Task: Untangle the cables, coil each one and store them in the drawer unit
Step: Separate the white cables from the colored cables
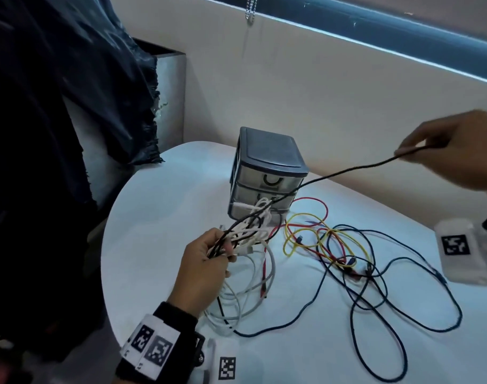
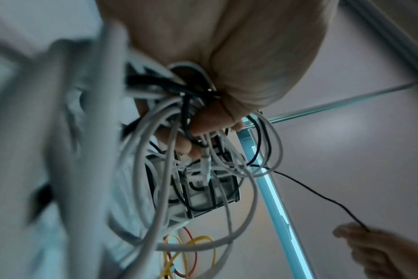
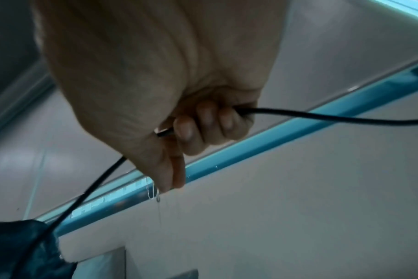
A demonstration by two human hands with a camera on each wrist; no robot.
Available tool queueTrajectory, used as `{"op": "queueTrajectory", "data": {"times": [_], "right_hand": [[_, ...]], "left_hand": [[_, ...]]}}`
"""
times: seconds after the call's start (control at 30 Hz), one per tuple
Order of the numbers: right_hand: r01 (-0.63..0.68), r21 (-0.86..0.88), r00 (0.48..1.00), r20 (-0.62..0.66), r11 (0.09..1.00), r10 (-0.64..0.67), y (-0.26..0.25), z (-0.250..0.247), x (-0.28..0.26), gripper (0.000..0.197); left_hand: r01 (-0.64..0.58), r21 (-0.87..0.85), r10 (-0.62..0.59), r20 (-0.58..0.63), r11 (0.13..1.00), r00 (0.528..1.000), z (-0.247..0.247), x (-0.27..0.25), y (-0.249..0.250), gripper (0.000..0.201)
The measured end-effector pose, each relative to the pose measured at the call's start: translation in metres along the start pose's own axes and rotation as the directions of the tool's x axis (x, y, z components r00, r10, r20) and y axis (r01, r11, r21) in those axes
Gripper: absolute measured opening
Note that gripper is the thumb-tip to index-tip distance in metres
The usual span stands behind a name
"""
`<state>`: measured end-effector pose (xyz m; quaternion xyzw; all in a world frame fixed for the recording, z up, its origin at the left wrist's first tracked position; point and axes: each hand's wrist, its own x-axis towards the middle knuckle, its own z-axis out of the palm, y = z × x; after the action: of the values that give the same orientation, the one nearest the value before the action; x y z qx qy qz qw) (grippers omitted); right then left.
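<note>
Right hand (image 1: 455, 151) clamped on black cable (image 1: 333, 174), left hand (image 1: 206, 261) gripping white-black tangle (image 1: 253, 228); risk: knot cinching tighter under tension, snagging drawer unit (image 1: 267, 173).

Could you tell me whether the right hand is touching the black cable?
Touching. The right wrist view shows the right hand with its fingers curled round the black cable; the head view shows that cable stretched from it to the bundle.
</note>
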<state>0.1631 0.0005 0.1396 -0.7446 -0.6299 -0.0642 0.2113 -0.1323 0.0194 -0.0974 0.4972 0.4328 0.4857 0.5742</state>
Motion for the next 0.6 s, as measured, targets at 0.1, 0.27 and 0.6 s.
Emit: {"op": "queueTrajectory", "data": {"times": [0.1,0.27,0.6], "right_hand": [[-0.034,0.084,0.986,0.163,0.996,0.02,-0.004,0.02,-0.016,0.012],[-0.122,0.41,0.942,0.334,0.904,-0.024,-0.012,0.045,-0.029,0.034],[-0.094,0.442,0.882,0.452,0.892,-0.131,-0.035,0.094,-0.049,0.018]], "left_hand": [[0.015,-0.084,-0.013,0.026,0.996,1.0,0.004,-0.002,0.001,0.045],[0.024,-0.206,-0.019,0.024,0.978,1.0,0.007,-0.006,0.009,0.043],[-0.092,-0.094,0.089,-0.043,0.991,0.995,0.014,-0.004,0.005,0.041]]}}
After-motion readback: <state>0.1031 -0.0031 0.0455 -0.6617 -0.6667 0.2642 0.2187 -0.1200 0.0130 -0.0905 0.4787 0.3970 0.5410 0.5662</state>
